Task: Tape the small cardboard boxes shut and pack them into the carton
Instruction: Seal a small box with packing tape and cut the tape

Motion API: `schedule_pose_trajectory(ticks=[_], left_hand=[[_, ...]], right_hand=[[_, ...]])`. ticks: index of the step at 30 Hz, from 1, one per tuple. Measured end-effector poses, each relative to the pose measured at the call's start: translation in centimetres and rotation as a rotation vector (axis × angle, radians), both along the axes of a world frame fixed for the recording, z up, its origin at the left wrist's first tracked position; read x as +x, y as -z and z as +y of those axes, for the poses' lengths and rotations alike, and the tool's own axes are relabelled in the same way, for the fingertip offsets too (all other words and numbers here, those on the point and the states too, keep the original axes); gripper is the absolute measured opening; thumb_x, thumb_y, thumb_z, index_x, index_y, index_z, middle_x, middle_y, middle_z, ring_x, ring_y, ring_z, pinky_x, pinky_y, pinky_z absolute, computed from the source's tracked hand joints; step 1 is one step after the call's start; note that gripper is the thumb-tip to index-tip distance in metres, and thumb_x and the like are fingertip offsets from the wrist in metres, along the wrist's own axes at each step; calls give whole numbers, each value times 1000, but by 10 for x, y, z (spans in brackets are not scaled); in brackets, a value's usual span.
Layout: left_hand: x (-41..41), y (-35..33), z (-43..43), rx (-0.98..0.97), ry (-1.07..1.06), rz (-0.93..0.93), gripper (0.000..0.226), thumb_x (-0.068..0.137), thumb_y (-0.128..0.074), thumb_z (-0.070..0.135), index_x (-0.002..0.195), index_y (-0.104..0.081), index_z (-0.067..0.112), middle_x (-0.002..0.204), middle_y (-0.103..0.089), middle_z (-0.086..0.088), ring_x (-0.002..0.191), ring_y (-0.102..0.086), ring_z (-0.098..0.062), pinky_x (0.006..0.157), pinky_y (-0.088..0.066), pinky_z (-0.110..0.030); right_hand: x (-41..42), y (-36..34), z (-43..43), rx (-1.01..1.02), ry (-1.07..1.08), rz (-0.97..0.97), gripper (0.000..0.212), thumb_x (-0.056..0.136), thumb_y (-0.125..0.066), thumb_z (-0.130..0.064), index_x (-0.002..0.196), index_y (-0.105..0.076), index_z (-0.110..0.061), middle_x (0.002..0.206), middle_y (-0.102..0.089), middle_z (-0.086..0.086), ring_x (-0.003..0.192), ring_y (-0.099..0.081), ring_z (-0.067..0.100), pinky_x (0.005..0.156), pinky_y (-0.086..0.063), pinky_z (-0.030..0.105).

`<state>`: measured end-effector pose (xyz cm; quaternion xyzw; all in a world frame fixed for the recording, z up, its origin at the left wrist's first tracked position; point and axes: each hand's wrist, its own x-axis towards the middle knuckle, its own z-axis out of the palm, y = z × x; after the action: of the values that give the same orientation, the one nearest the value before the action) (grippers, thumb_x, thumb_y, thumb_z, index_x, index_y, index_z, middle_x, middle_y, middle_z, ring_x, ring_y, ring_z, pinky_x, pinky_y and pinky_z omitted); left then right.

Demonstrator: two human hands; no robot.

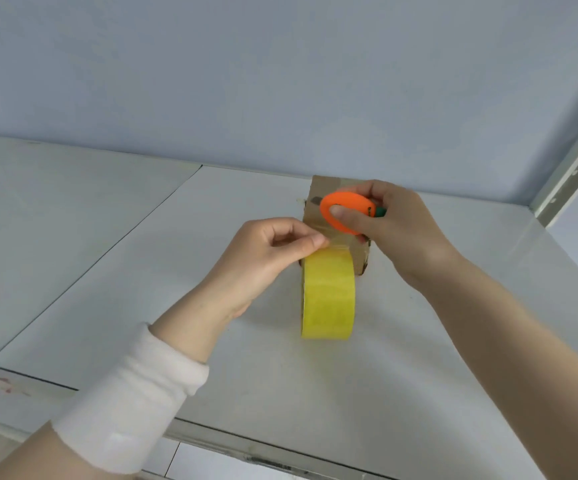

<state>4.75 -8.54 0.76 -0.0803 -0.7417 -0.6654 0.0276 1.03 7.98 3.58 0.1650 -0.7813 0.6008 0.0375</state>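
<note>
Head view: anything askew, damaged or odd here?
Nothing much. The tape strip looks slightly wrinkled where the left hand pinches it over the box. The roll stands on edge; the right hand holds an orange cutter. No carton in view.

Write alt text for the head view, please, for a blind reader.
A left hand pinches the free end of a yellow tape roll at a small brown cardboard box; the right hand grips an orange oval plastic cutter over it.

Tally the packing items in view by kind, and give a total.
small cardboard box: 1
yellow tape roll: 1
orange cutter: 1
Total: 3
</note>
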Motion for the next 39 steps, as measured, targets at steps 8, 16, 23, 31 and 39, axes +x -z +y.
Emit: schedule_pose_trajectory(ticks=[8,16,23,31,39], left_hand=[[2,-2,-44,17,-77,7,12,88,-62,13,79,-70,12,88,-73,-7,86,-66,-14,95,-48,-37],[-15,-2,-109,-1,-89,-3,15,88,-62,16,75,-69,18,78,-70,4,77,-64,-7,82,-48,-25],[-28,-4,-147,-136,10,-71,18,78,-72,27,92,-63,22,89,-70,9,85,-66,-2,82,-47,-21],[-39,6,-145,-162,-253,-116,62,72,-77,36,111,-31,22,108,-55,3,90,-58,-4,68,-43,-9],[-53,2,-138,-584,-387,188,29,79,-68,43,90,-50,23,97,-51,8,98,-50,-17,78,-34,-22]], right_hand=[[4,3,-54,-15,-136,-148,17,88,-60,-30,101,-61,-18,110,-65,6,87,-59,14,59,-44,18],[0,8,-125,48,18,107,23,81,-70,-16,88,-55,-30,84,-59,-21,74,-57,-12,61,-43,5],[-14,15,-162,-20,98,27,22,82,-70,-16,88,-59,-34,78,-56,-1,66,-50,9,60,-43,20],[-36,28,-170,82,162,-178,27,89,-60,-33,110,-65,-18,99,-62,-5,84,-54,6,66,-41,12],[-48,-2,-122,499,150,15,48,95,-38,-47,137,-45,-25,124,-54,-5,106,-58,16,89,-37,25]])
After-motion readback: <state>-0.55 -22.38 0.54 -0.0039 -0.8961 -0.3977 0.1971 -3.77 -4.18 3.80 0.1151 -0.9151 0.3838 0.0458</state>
